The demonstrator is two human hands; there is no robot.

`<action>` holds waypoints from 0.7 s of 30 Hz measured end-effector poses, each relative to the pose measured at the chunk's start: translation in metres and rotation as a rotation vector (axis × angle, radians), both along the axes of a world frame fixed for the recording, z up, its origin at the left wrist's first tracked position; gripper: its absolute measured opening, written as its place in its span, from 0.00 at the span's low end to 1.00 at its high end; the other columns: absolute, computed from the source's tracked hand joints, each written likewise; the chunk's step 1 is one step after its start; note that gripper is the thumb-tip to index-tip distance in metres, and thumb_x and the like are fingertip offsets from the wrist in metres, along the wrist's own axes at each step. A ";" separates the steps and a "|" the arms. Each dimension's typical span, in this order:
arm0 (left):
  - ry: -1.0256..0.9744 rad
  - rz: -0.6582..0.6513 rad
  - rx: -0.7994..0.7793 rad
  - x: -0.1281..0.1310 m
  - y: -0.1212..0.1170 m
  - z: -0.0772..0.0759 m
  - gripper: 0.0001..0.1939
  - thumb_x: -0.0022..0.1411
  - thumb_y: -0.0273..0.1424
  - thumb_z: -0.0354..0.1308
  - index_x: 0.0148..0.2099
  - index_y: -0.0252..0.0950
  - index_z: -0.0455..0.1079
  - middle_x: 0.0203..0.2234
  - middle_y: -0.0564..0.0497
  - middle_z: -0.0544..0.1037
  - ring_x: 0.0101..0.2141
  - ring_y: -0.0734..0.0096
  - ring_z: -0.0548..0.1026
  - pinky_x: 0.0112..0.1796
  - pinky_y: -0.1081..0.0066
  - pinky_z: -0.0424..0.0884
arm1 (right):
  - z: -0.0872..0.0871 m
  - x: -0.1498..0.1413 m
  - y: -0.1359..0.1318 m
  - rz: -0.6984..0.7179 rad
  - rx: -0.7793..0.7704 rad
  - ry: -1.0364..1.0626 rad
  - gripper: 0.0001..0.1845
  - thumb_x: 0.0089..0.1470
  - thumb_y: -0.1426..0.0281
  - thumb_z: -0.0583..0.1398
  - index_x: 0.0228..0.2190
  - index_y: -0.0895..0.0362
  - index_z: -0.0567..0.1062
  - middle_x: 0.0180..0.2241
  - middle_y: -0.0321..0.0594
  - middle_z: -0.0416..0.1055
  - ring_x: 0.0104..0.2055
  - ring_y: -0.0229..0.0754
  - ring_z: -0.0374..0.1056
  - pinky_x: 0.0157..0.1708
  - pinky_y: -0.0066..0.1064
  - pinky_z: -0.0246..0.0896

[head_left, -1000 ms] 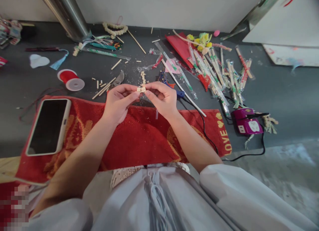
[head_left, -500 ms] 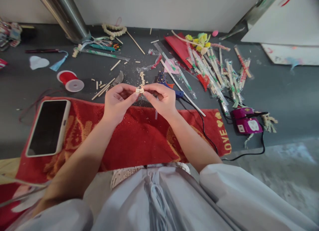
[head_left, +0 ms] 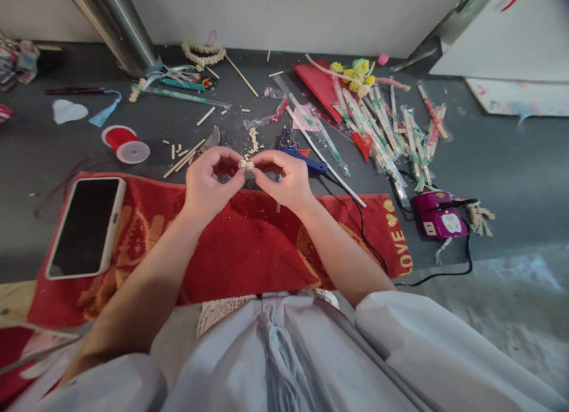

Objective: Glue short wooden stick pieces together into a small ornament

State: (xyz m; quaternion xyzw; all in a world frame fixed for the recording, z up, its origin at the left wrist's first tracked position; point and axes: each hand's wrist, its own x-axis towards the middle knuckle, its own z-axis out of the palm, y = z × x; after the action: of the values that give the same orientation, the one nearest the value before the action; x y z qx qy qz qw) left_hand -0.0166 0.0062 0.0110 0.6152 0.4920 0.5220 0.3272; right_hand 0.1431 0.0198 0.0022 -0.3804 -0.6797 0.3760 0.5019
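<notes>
Between my fingertips is a small cluster of short pale wooden stick pieces (head_left: pixel 246 163), held over the near edge of the dark table. My left hand (head_left: pixel 212 178) pinches its left side with thumb and forefinger. My right hand (head_left: pixel 284 178) pinches its right side the same way. Just beyond lies a little line of cut stick pieces (head_left: pixel 253 140) amid crumbs. A blue glue gun (head_left: pixel 306 158) rests right behind my right hand. Pliers or cutters (head_left: pixel 212 139), partly hidden, and longer thin sticks (head_left: pixel 184 158) lie by my left hand.
A red towel (head_left: pixel 249 240) covers the table's front, with a phone (head_left: pixel 86 228) on its left. A red ribbon spool (head_left: pixel 125 144) stands behind it. Wrapped chopsticks (head_left: pixel 377 124) pile up at right, near a purple power adapter (head_left: pixel 440 215) with a black cord.
Both hands have shifted slightly left and turned the small wooden cluster between the fingertips. More of the glue gun shows behind my right hand.
</notes>
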 end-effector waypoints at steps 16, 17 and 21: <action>0.218 0.037 0.043 -0.004 0.001 0.000 0.12 0.49 0.20 0.64 0.35 0.40 0.75 0.28 0.54 0.74 0.27 0.74 0.69 0.36 0.70 0.65 | -0.002 0.002 0.005 0.002 0.058 -0.092 0.04 0.53 0.68 0.60 0.32 0.54 0.75 0.32 0.38 0.76 0.34 0.37 0.69 0.38 0.33 0.67; 0.228 0.037 0.052 -0.004 0.001 0.001 0.12 0.49 0.20 0.64 0.35 0.41 0.76 0.28 0.54 0.74 0.27 0.74 0.69 0.36 0.70 0.66 | -0.002 0.002 0.005 0.009 0.063 -0.088 0.04 0.53 0.68 0.60 0.32 0.54 0.76 0.32 0.39 0.76 0.34 0.37 0.69 0.38 0.33 0.67; 0.241 0.026 0.072 -0.005 0.000 -0.001 0.11 0.52 0.23 0.63 0.37 0.42 0.77 0.29 0.54 0.76 0.27 0.74 0.70 0.36 0.70 0.67 | -0.003 0.002 0.005 0.017 0.006 -0.037 0.05 0.54 0.66 0.61 0.33 0.53 0.76 0.32 0.37 0.74 0.34 0.37 0.67 0.37 0.32 0.66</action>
State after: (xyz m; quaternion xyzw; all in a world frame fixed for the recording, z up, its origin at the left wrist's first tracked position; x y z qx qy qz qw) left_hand -0.0212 0.0064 0.0105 0.6783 0.5167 0.4658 0.2366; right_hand 0.1448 0.0250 -0.0005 -0.3801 -0.6930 0.3711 0.4873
